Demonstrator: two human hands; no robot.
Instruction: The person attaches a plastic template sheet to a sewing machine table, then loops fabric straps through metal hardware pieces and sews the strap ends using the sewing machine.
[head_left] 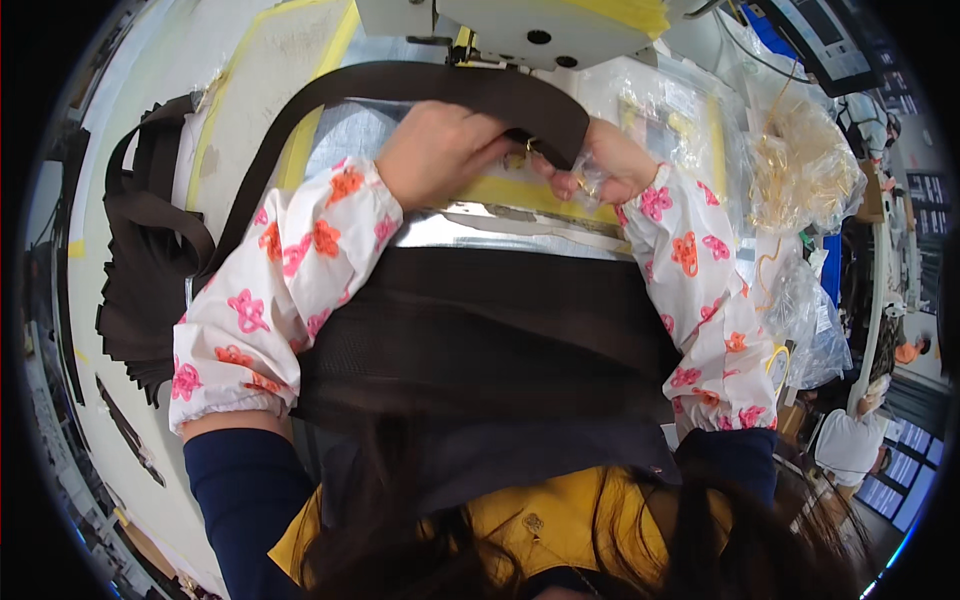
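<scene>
A wide dark brown strap (420, 82) arcs from the left across the work surface and bends down at its right end. My left hand (440, 152) is under this arc, its fingers closed at the strap's folded end. A small gold-coloured metal ring or buckle (532, 146) shows there, partly hidden by the strap. On the other side, my right hand (617, 160) is closed around the strap end. A bit of clear plastic (590, 183) shows at its fingertips. Dark fabric (480, 330) lies across the near edge, below both hands.
A sewing machine head (540, 30) stands just beyond the strap. A stack of dark straps (140, 280) lies at the left. Clear plastic bags with gold-coloured pieces (800, 165) are on the right, below a screen (825, 40). Other people (850, 445) are at far right.
</scene>
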